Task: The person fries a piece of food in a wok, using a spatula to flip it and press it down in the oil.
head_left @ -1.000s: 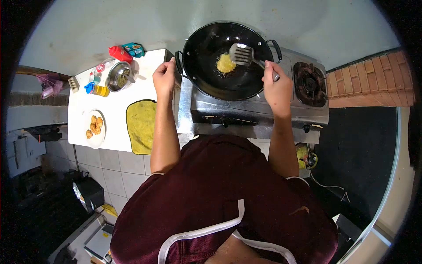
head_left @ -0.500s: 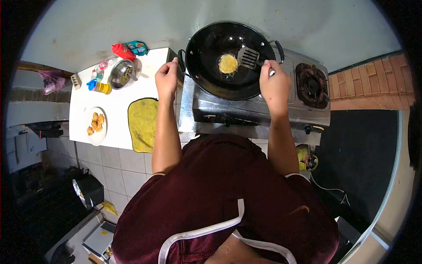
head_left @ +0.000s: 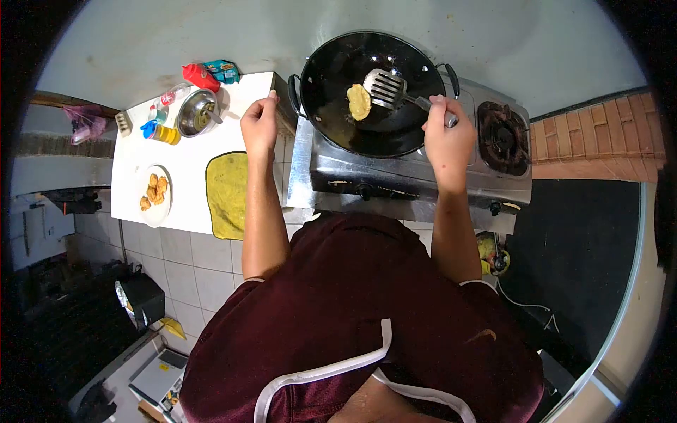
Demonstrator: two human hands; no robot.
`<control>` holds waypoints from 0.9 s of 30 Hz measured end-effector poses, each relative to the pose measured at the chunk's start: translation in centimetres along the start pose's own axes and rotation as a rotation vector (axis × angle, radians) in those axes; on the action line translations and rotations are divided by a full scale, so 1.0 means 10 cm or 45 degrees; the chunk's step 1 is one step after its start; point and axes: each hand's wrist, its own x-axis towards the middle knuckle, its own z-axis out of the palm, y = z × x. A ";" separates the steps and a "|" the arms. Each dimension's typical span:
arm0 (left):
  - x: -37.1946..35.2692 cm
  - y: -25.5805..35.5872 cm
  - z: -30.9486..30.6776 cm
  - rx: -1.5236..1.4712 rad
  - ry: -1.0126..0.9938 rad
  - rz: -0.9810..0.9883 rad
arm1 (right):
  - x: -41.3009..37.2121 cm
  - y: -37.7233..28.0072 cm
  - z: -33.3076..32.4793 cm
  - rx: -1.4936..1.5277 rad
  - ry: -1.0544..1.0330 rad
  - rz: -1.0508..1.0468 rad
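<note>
Patty (head_left: 359,103), yellow, lies in wok (head_left: 391,134), a bit L of ctr. Spatula (head_left: 402,96) has its slotted head just beside patty's R edge; can't tell if touching. R hand (head_left: 449,137) is at wok's R rim, fingers wrapped round spatula's hndl, thumb on top. Wok sits at L end of stove (head_left: 395,173), nr its back edge; 2nd burner (head_left: 502,137) at R end. L hand (head_left: 260,128) is nr wok's L hndl but apart from it, fingers curled in tight, thumb up. Desk (head_left: 187,185) stands L of stove: yellow-green cloth (head_left: 226,201) at front edge, partly behind L forearm; plate (head_left: 156,220) w/ fried pieces (head_left: 156,189) nr front L corner; metal bowl (head_left: 187,118) w/ spoon (head_left: 214,116) toward back R corner; red bottle (head_left: 201,76) + teal packet (head_left: 223,70) along back edge; blue-capped bottle (head_left: 167,135) btwn bowl & L edge.
</note>
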 end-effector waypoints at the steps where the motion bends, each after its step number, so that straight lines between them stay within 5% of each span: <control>1: 0.00 0.00 -0.01 0.001 0.001 0.000 | -0.01 -0.01 -0.01 0.006 -0.016 -0.016; 9: 0.01 0.03 -0.09 -0.002 0.018 0.023 | -0.11 -0.06 0.02 0.024 -0.203 -0.020; 27: 0.09 -0.01 -0.04 -0.028 -0.163 0.059 | -0.27 0.02 0.14 -0.311 0.020 -0.260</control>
